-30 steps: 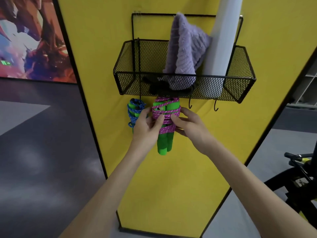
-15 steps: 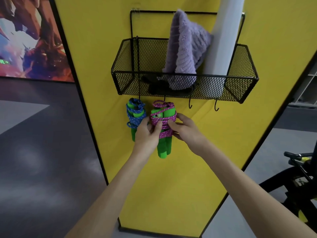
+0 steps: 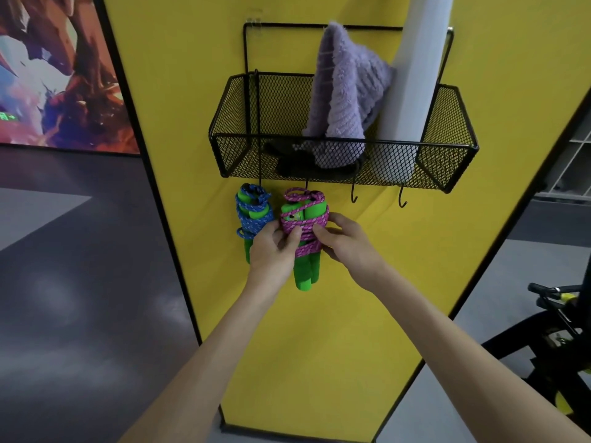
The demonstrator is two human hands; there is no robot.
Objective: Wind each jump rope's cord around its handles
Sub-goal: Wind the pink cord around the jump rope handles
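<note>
The left hand [image 3: 271,251] and the right hand [image 3: 348,244] hold the pink jump rope [image 3: 303,225] from either side, thumbs on the front of its wound cord. Its green handles [image 3: 303,276] point down, just under a black wire basket [image 3: 447,161] fixed to a yellow panel [image 3: 319,346]. The blue jump rope [image 3: 254,212], also wound, hangs just beside it on the left. A purple cloth [image 3: 348,87] and a white roll [image 3: 412,75] stand in the basket.

Likely a gym: exercise bike [image 3: 535,327], hung jump ropes [image 3: 303,223], towel [image 3: 345,91] in basket [image 3: 243,155].
</note>
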